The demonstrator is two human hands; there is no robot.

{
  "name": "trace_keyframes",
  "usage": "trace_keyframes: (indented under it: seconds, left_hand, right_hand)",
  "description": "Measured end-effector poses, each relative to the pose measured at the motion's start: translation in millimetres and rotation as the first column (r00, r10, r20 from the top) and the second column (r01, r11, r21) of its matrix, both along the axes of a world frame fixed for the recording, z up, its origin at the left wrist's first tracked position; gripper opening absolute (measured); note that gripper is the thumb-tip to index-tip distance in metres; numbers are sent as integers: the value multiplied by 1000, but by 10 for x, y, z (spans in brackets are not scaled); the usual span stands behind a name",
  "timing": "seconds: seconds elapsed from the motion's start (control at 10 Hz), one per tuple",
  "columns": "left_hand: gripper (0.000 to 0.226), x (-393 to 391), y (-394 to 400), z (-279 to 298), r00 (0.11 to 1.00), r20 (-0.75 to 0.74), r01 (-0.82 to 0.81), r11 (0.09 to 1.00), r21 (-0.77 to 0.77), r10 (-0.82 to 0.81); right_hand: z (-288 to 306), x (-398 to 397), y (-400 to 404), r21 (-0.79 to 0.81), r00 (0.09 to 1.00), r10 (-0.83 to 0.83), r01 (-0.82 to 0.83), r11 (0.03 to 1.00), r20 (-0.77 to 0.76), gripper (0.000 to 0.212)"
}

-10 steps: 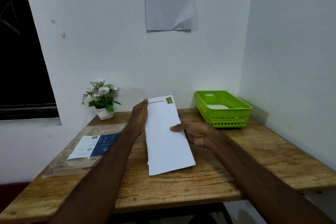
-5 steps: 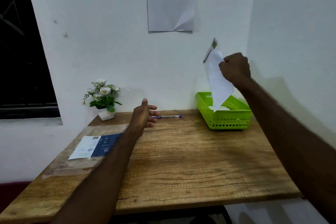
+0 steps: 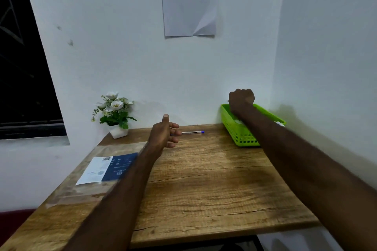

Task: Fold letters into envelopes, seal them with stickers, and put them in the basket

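A: Item one, printed matter. What reads?

B: Paper sheet (image 3: 188, 2) on the back wall: several lines and bold headings, too small to read; its lower right corner is creased. Blue-and-white leaflet (image 3: 108, 167) on the worktop (image 3: 214, 185), left side: barcode and round seals, text illegible, partly crossed by the left forearm.

A: Item two, containers.

B: Green basket (image 3: 236, 130), perforated walls, far right corner of the worktop against the wall. White paper (image 3: 238, 122) shows inside, mostly hidden by the right forearm; whether it is an envelope cannot be made out. White pot with artificial flowers (image 3: 114, 113), back left.

A: Item three, hands.

B: Left hand (image 3: 165, 133) hovers above the worktop, fingers loosely spread, thumb up, holding nothing. Right hand (image 3: 241, 99) over the basket, seen from the back, fingers curled away; cannot tell whether it grips anything.

A: Loose items?

B: Pen (image 3: 192, 132), blue cap, lying behind the left hand, its near end covered by the fingers.
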State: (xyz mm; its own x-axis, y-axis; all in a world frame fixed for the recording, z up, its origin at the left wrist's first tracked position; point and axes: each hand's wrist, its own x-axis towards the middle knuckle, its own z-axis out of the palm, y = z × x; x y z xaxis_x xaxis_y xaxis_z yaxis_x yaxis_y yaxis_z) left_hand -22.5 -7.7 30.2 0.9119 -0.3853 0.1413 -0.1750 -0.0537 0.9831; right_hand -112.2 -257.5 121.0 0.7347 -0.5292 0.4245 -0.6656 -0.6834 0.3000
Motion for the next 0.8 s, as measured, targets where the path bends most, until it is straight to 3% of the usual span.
trace_keyframes:
  seconds: [0.4,0.8]
  left_hand:
    - [68,-54,-35,-9,1000,12,27,999,42,-27]
    - [69,-49,-46,-36,999,26,38,997,61,-40]
  right_hand:
    - [-229,34,-23,105,1000,10,-9,994,-7,37]
    - [-120,220,203,5,946,126,-134,991,298,28]
